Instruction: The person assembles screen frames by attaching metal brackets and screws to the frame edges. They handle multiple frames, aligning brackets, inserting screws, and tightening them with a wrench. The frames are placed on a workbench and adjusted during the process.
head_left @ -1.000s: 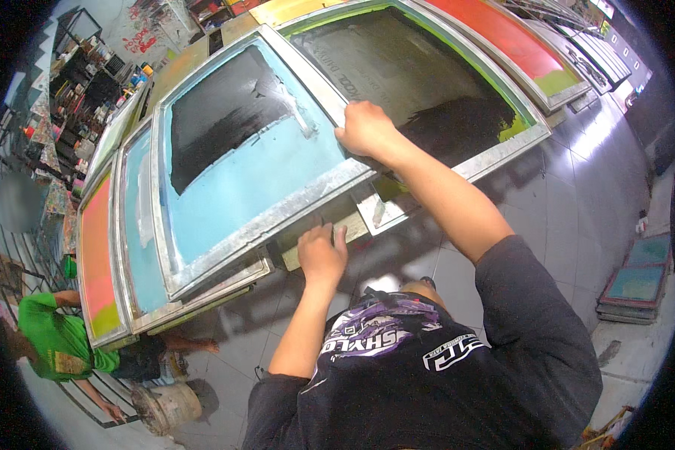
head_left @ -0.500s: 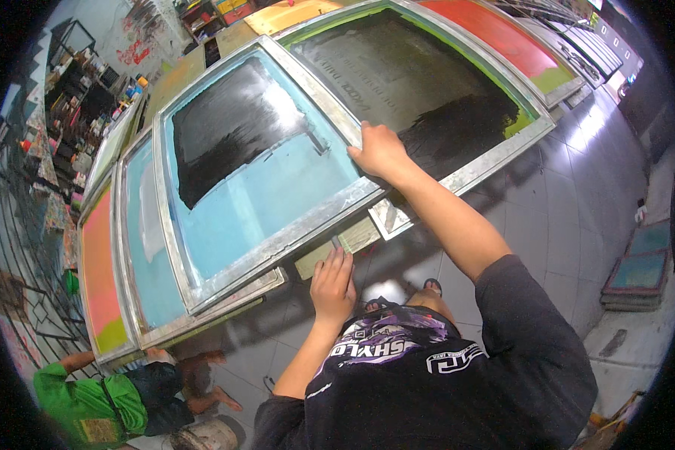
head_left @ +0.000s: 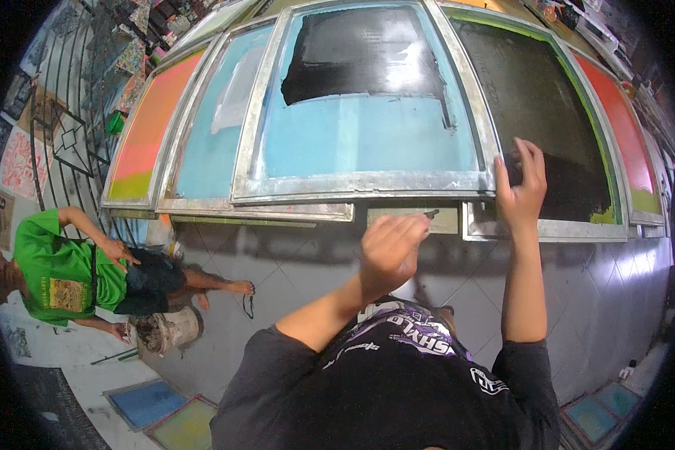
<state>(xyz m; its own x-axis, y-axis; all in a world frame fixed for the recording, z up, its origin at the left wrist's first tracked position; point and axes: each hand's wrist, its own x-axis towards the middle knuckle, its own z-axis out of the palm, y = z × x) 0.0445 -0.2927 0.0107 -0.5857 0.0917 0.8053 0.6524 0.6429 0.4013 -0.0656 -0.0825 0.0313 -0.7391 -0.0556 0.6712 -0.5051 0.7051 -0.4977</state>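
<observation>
A silk-screen frame (head_left: pixel 364 180) with blue mesh and a large black patch (head_left: pixel 367 56) lies before me, on top of its neighbours. My right hand (head_left: pixel 523 184) is at its lower right corner, fingers apart and thumb close to the metal edge, holding nothing. Behind those fingers is a second screen with dark mesh (head_left: pixel 540 82) and a lime-green border. My left hand (head_left: pixel 394 247) is below the blue screen's front edge, fingers curled. A small dark tip (head_left: pixel 431 214) shows at its fingertips; its kind is hidden. Near that tip sits a pale board (head_left: pixel 450 221) under the frames.
More screens flank these: an orange-pink one (head_left: pixel 154 124), a light blue one (head_left: pixel 217 142) and a red one (head_left: pixel 615 112). A person in green (head_left: pixel 67 262) sits at left beside a dirty bucket (head_left: pixel 174 330). Small framed screens (head_left: pixel 146 403) lie on the floor.
My view has swung left, bringing the person in green and the bucket further in. My right hand has loosened from the frame edge, fingers lifting apart. My left hand has curled its fingers.
</observation>
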